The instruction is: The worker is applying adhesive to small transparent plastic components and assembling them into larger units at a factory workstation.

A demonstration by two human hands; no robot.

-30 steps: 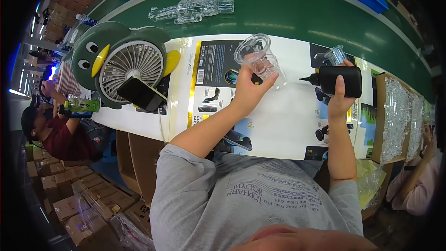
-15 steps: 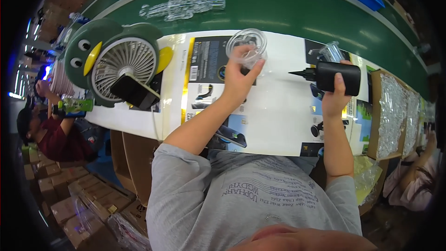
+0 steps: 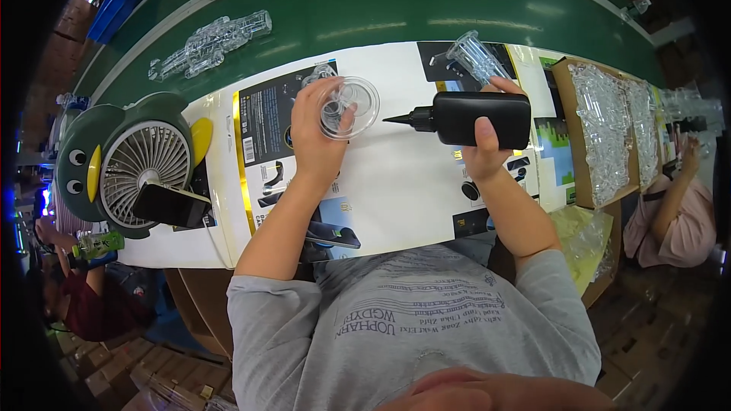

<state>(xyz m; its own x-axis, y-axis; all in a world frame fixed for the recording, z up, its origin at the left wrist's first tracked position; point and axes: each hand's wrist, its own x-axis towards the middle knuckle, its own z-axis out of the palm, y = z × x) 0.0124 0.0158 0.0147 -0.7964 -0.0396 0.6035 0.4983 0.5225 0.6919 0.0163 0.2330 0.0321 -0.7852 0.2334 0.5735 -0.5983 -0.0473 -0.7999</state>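
1. Here, the left hand (image 3: 314,137) is closed around a clear piece (image 3: 361,103) with a round rim, held above the worktop (image 3: 403,190), left of its middle and nearer its far edge; whether the clear bit showing past the fingers belongs to it cannot be told
2. The right hand (image 3: 485,160) grips a black bottle (image 3: 504,118) toward the worktop's right end, thumb on the near face, other fingers partly hidden behind; its nozzle (image 3: 403,119) points left at the clear piece, apart from it
3. The clear piece looks light, stiff, smooth and perhaps slippery, liable to scratch or crack; a gentle hold on its side wall, below the rim, should suit it
4. The bottle seems soft enough to squeeze, so its body is the place to grip, lightly, keeping off the thin nozzle
5. Beyond the bottle, a ribbed clear vessel (image 3: 474,58) lies by the worktop's far edge; a cardboard box (image 3: 572,118) of clear parts stands at the right end, a fan (image 3: 148,167) at the left
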